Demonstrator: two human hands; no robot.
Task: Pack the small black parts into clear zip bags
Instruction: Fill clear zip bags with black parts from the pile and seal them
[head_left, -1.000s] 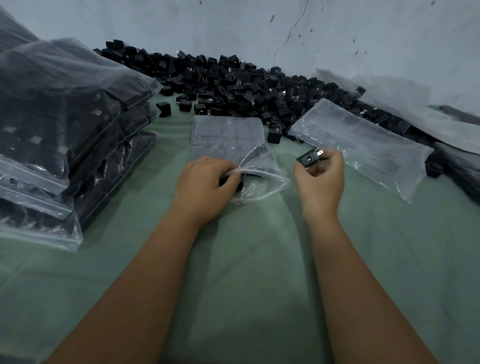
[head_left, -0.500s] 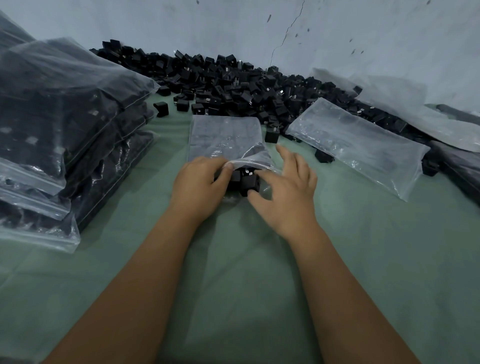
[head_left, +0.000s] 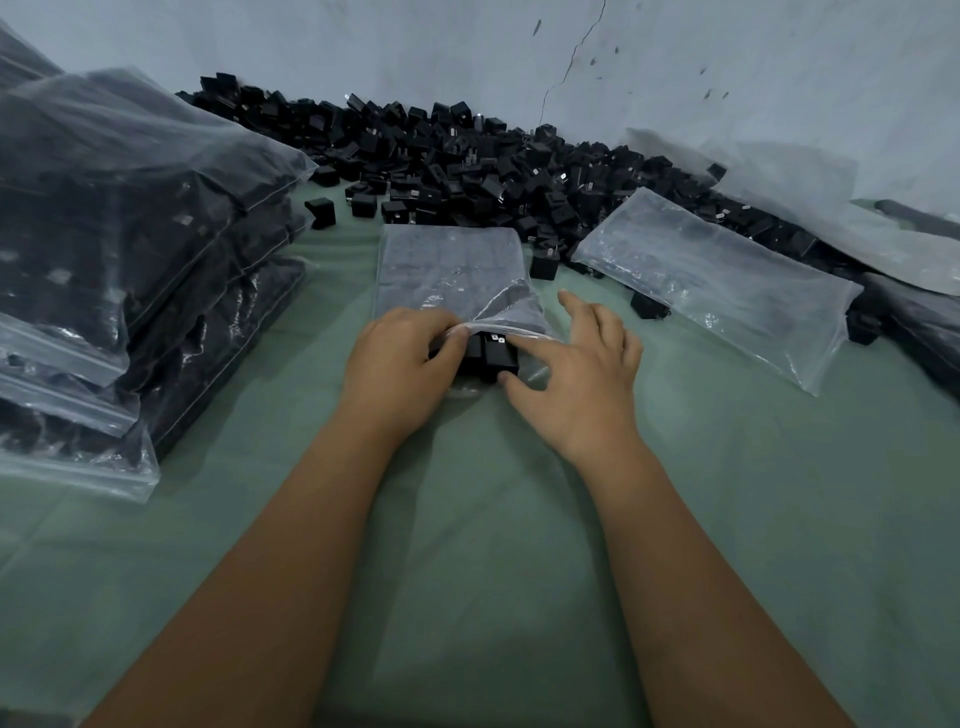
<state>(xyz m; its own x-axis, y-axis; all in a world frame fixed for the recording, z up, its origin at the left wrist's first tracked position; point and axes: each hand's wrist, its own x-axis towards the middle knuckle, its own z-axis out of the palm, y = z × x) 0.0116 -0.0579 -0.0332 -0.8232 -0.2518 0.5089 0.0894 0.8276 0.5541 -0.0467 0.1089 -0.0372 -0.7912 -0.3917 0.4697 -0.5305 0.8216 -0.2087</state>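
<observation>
A clear zip bag (head_left: 451, 275) partly filled with black parts lies flat on the green cloth, its mouth toward me. My left hand (head_left: 400, 366) pinches the upper lip of the bag's mouth and holds it lifted. A small black part (head_left: 498, 356) sits at the mouth. My right hand (head_left: 576, 379) touches it with thumb and forefinger, the other fingers spread and relaxed. A big heap of loose black parts (head_left: 467, 166) lies along the wall behind the bag.
A stack of filled zip bags (head_left: 119, 249) rises at the left. Empty clear bags (head_left: 711, 275) lie at the right over more parts, with further bags (head_left: 831, 208) against the wall. A few stray parts (head_left: 319, 212) sit near the heap. Green cloth (head_left: 467, 545) covers the table.
My right hand carried a black part from the right over to the bag's mouth and pushed it in. It now has fingers spread. My left hand stayed holding the bag's lip.
</observation>
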